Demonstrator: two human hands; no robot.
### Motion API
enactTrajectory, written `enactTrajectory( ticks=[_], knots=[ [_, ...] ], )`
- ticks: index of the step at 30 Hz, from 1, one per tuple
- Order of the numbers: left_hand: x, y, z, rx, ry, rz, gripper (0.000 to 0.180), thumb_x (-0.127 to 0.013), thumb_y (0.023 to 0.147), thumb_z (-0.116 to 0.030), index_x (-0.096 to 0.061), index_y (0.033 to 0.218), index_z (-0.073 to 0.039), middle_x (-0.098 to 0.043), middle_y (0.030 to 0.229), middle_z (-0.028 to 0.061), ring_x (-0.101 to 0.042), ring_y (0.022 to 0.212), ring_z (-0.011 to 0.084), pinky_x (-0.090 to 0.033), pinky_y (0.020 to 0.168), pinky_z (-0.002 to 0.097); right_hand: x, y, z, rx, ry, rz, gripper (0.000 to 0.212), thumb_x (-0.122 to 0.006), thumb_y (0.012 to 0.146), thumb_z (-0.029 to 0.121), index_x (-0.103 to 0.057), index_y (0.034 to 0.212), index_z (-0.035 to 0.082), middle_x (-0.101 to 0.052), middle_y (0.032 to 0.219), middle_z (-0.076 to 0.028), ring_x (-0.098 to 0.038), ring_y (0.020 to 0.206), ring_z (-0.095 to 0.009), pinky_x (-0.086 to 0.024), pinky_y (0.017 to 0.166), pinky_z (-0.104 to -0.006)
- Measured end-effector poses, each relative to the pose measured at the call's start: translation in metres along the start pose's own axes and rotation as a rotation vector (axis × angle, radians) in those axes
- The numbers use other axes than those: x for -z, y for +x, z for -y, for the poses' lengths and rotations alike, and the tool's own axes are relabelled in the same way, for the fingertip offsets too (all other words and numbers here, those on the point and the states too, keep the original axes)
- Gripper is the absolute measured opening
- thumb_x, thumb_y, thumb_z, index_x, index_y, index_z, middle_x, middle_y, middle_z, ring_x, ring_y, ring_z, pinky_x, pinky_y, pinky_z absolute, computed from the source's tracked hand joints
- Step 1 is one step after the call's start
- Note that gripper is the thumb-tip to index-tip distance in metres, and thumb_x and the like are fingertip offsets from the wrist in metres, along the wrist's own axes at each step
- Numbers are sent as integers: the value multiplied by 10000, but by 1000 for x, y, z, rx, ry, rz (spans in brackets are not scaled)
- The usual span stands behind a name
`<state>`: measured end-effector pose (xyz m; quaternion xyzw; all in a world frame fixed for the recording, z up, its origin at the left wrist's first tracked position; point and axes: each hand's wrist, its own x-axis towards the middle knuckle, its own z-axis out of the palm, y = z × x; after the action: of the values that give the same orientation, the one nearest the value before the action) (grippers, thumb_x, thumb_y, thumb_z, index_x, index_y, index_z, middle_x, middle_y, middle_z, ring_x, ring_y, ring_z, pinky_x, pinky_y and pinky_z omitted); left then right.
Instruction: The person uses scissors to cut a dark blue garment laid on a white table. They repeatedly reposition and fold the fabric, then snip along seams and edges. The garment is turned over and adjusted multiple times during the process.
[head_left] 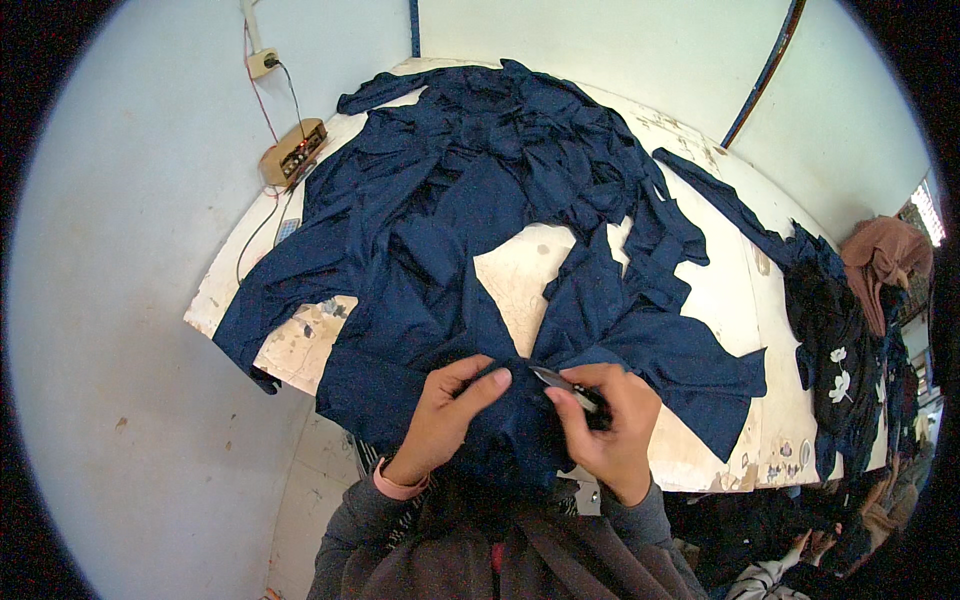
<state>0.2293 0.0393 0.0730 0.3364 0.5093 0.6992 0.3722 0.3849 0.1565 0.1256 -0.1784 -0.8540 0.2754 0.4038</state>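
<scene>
Dark navy fabric (440, 290) is drawn over the near table edge toward my body. My left hand (450, 405) pinches a fold of it between thumb and fingers. In my right hand (612, 420) is a small pair of thread snips (548, 377), the handle mostly hidden in the palm. Its pointed metal blade faces left and lies against the fabric, close to my left thumb. Whether it is cutting a thread there cannot be seen.
More navy garment pieces are heaped across the pale, worn table (520, 275). A brown box (293, 153) with wires and a small red light stands at the far left, below a wall socket (263, 63). A co-worker in dark flowered clothing (840, 370) is at the right end.
</scene>
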Motion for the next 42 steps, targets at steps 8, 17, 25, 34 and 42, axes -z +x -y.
enactTrajectory(
  ticks=[8, 17, 25, 34, 42],
  knots=[
    [23, 6, -15, -527, 1312, 137, 480, -763, 827, -558, -692, 1123, -187, -717, 761, 50, -662, 635, 273, -483, 608, 373, 55, 0, -35, 55, -99, -6, 287, -677, 598, 30, -791, 849, 110, -737, 792, -46, -670, 698, -236, -503, 680, -326],
    [95, 25, -27, -105, 362, 42, 326, -638, 877, -62, -658, 1194, -131, -664, 1001, -23, -572, 891, 79, -440, 802, 274, 193, 24, -78, 181, -4, -833, 355, -643, 918, -73, -614, 1271, -50, -663, 1232, -138, -626, 1106, -215, -499, 988, -341],
    [87, 12, -180, -518, 728, -235, 531, -766, 807, -105, -589, 1296, 4, -689, 1168, 76, -631, 1013, 159, -492, 984, 339, 331, 95, -27, -235, 480, -772, 479, -713, 912, 58, -555, 1331, -109, -621, 1294, -223, -607, 1181, -301, -467, 1071, -421],
    [67, 36, -362, -1105, 989, -485, 462, -805, 859, -431, -740, 1104, -45, -730, 878, 51, -668, 739, 170, -529, 660, 343, 282, 171, 28, -60, -307, 417, 342, -704, 889, 83, -655, 1206, -35, -698, 1158, -173, -666, 1083, -264, -506, 985, -386],
    [119, 133, -338, -1047, 1367, -1028, 447, -549, 769, -20, -722, 1100, -266, -685, 772, 133, -694, 783, 374, -520, 671, 492, 292, 341, -6, 318, -687, -786, 235, -667, 927, 256, -713, 1154, 218, -747, 1078, -121, -708, 1036, -323, -558, 868, -441]
  ],
)
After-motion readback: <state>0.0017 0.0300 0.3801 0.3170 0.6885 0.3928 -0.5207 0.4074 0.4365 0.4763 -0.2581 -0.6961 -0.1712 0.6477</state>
